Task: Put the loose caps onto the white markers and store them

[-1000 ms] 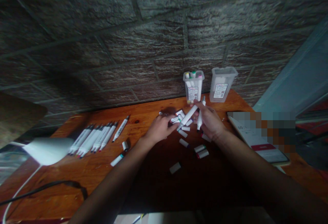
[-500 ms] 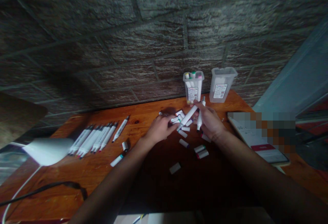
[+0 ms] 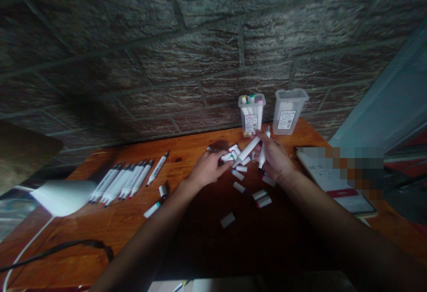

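My right hand (image 3: 274,156) is closed around two uncapped white markers. One marker (image 3: 247,150) slants down to the left toward the caps, and the other marker (image 3: 263,152) stands steeper, close to the palm. On the left side of the cap pile is my left hand (image 3: 208,167), its thumb and fingers curled about a white cap (image 3: 227,156) with a green edge. Loose white caps (image 3: 238,175) with coloured rims lie between and below both hands. Some of the pile is hidden behind the fingers.
Several uncapped markers (image 3: 115,183) lie in a row at left, with a single marker (image 3: 157,169) beside them. Against the brick wall stand a clear box (image 3: 251,114) holding markers and another clear box (image 3: 289,113). A tablet (image 3: 336,185) lies right; a white lamp (image 3: 63,196) is left.
My right hand has shifted slightly to the right with both markers, and the slanted marker's tip has drawn a little away from my left fingers. My left hand stays nearly still.
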### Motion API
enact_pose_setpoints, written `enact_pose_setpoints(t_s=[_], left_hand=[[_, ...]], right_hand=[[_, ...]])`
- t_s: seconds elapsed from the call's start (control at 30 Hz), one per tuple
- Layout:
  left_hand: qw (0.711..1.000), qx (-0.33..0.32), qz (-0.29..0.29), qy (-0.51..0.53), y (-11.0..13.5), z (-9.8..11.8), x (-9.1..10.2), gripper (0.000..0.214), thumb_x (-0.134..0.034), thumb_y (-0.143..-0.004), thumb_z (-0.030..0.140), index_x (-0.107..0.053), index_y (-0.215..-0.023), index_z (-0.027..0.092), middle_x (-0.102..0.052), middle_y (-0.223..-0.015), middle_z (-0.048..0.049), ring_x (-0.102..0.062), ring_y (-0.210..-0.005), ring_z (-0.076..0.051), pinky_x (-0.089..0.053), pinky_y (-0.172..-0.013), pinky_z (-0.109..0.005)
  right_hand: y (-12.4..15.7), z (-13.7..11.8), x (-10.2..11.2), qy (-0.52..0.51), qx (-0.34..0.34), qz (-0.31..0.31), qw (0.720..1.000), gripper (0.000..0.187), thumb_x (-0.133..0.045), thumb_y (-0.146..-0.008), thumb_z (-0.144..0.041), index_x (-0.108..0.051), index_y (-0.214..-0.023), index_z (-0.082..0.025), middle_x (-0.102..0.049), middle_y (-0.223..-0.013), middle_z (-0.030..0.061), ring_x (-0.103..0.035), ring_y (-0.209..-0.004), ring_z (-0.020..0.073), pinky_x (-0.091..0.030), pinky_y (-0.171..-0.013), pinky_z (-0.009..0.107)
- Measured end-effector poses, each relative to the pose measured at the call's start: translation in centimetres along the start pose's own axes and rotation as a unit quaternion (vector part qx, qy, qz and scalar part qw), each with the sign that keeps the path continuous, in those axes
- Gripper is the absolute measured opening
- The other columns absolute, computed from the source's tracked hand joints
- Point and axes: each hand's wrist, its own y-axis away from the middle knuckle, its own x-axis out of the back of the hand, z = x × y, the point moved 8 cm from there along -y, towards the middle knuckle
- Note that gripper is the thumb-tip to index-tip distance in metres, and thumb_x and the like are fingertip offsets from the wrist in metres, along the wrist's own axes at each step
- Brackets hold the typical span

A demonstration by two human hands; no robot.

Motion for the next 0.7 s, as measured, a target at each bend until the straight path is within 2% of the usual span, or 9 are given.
enact_pose_setpoints(t_s=[0.2,0.37,0.43,0.53,0.6,0.67,0.7], left_hand=[[1.000,-0.006,0.014,-0.010,0.2,-0.3,0.1,0.037,-0.057,-0.093,0.040,-0.068,-0.118,0.016,-0.073,-0.112,-0.0109,-0.069,-0.099,-0.024,-0.052,-0.088,-0.035],[0.999,-0.033,0.014,-0.006,-0.1,-0.7,0.5,0.038,-0.053,-0.094,0.047,-0.070,-0.112,0.019,-0.075,-0.103,-0.0069,-0.069,-0.089,-0.022,-0.052,-0.080,-0.033],[0.998,-0.047,0.029,0.001,-0.2,-0.1,2.0,0.035,-0.054,-0.094,0.047,-0.072,-0.106,0.019,-0.075,-0.101,-0.0063,-0.069,-0.090,-0.022,-0.052,-0.080,-0.032],[0.992,-0.051,0.101,0.056,1.2,2.4,6.4,0.032,-0.053,-0.094,0.044,-0.072,-0.094,0.019,-0.075,-0.093,-0.0055,-0.068,-0.085,-0.020,-0.053,-0.078,-0.033],[0.976,-0.022,0.178,0.122,4.1,4.5,9.8,0.035,-0.050,-0.095,0.047,-0.072,-0.085,0.021,-0.074,-0.081,-0.0036,-0.068,-0.076,-0.019,-0.055,-0.073,-0.034],[0.978,0.045,0.171,0.107,7.6,6.5,11.0,0.033,-0.044,-0.096,0.047,-0.074,-0.091,0.033,-0.072,-0.072,-0.0017,-0.066,-0.068,-0.019,-0.056,-0.064,-0.037],[0.979,0.075,0.162,0.093,9.5,7.3,11.1,0.030,-0.045,-0.096,0.049,-0.073,-0.096,0.038,-0.073,-0.076,-0.0024,-0.066,-0.071,-0.020,-0.056,-0.062,-0.037]], right_hand=[[0.1,0.0,-0.2,-0.015,-0.002,-0.009,1.000,0.025,-0.074,-0.074,-0.040,-0.065,-0.072,-0.017,-0.040,-0.046,-0.0084,-0.032,-0.042,0.0059,-0.025,-0.040,0.022],[-0.3,-0.2,0.5,-0.021,-0.001,0.016,1.000,0.024,-0.075,-0.074,-0.038,-0.063,-0.070,-0.017,-0.041,-0.047,-0.0085,-0.033,-0.040,0.0059,-0.026,-0.038,0.022],[-0.5,-0.4,0.9,-0.020,0.003,0.028,0.999,0.024,-0.073,-0.076,-0.038,-0.061,-0.070,-0.018,-0.040,-0.048,-0.0083,-0.034,-0.040,0.0063,-0.027,-0.038,0.022],[-0.7,-0.5,1.1,-0.028,0.002,0.024,0.999,0.024,-0.071,-0.078,-0.038,-0.059,-0.070,-0.020,-0.039,-0.048,-0.0083,-0.033,-0.039,0.0066,-0.027,-0.036,0.022],[-0.7,-0.3,1.0,-0.034,-0.006,0.019,0.999,0.025,-0.072,-0.077,-0.039,-0.059,-0.070,-0.019,-0.039,-0.047,-0.0085,-0.032,-0.038,0.0065,-0.026,-0.035,0.023],[-0.7,-0.1,1.1,-0.035,-0.009,0.018,0.999,0.026,-0.073,-0.077,-0.039,-0.058,-0.068,-0.020,-0.040,-0.046,-0.0085,-0.033,-0.038,0.0067,-0.028,-0.035,0.023],[-0.8,-0.1,1.2,-0.034,-0.006,0.020,0.999,0.026,-0.074,-0.076,-0.038,-0.057,-0.068,-0.020,-0.040,-0.046,-0.0084,-0.034,-0.038,0.0070,-0.028,-0.034,0.023]])
